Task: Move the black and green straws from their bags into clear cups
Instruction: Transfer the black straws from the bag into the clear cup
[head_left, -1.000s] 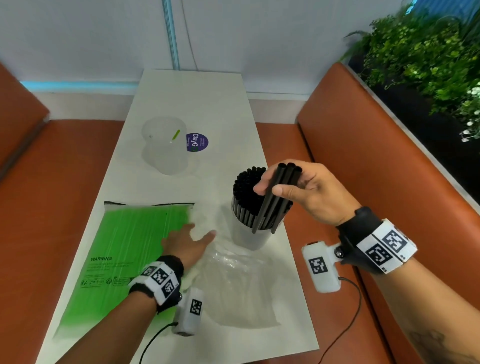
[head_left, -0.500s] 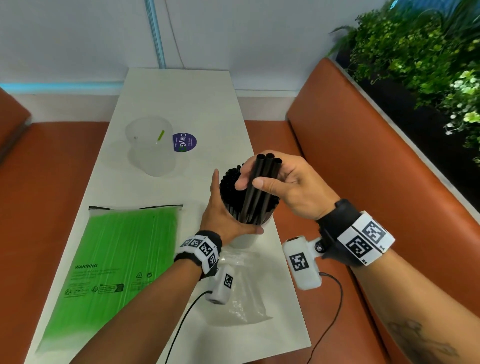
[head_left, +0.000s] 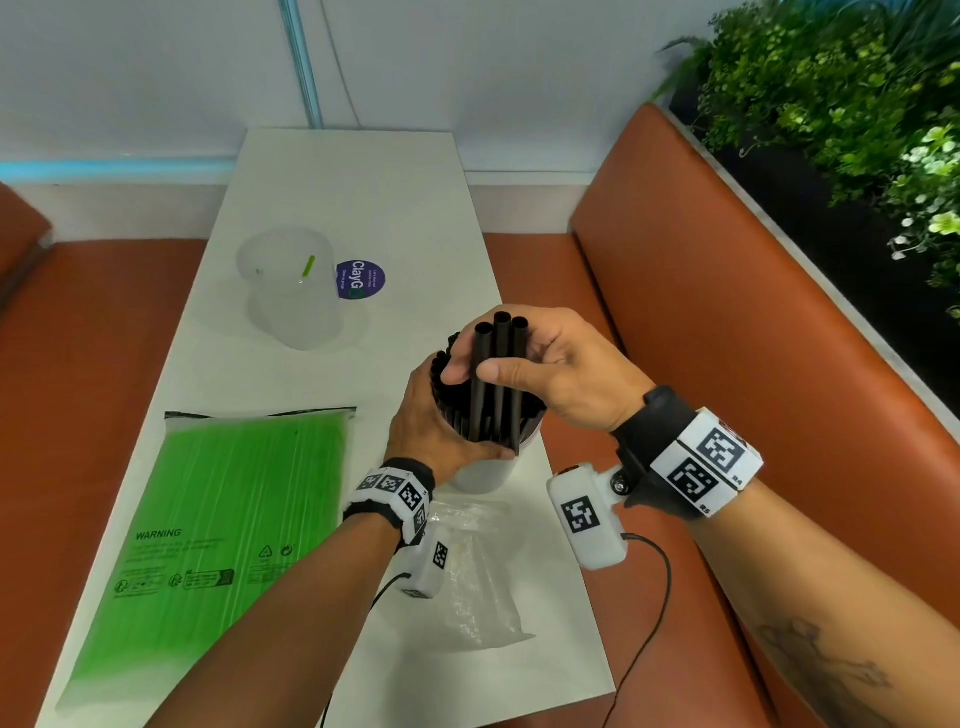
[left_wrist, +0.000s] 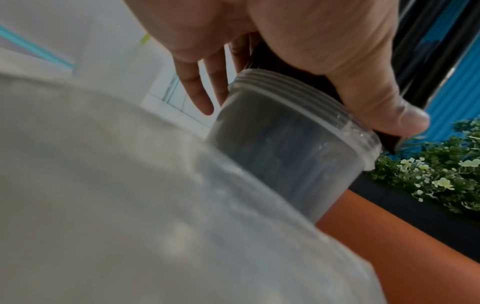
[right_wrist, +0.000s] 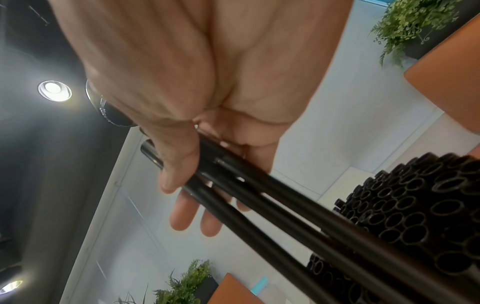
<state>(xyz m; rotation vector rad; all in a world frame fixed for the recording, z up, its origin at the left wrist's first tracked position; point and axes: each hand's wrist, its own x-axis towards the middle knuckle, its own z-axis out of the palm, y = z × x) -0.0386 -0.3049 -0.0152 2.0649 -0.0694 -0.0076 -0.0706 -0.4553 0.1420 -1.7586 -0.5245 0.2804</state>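
A clear cup (head_left: 483, 475) (left_wrist: 293, 156) packed with black straws (right_wrist: 415, 216) stands near the table's right edge. My left hand (head_left: 431, 431) wraps round the straw bundle just above the cup's rim, with its thumb (left_wrist: 376, 102) on the near side. My right hand (head_left: 545, 374) (right_wrist: 182, 174) pinches a few more black straws (head_left: 498, 374) (right_wrist: 259, 195), held almost upright against the near side of the bundle, their lower ends at the cup's rim. Farther back stands a second clear cup (head_left: 291, 296) with one green straw (head_left: 309, 266) in it. The bag of green straws (head_left: 223, 519) lies flat at the left.
An empty, crumpled clear bag (head_left: 467, 566) lies on the white table (head_left: 363, 171) under my left wrist. A round purple sticker (head_left: 361, 280) is beside the far cup. Orange bench seats (head_left: 727, 312) flank the table, with plants (head_left: 857, 104) behind the right one.
My left hand left the table beside the green bag and took hold of the straw bundle at the cup. My right hand tipped its straws upright and brought them against the bundle.
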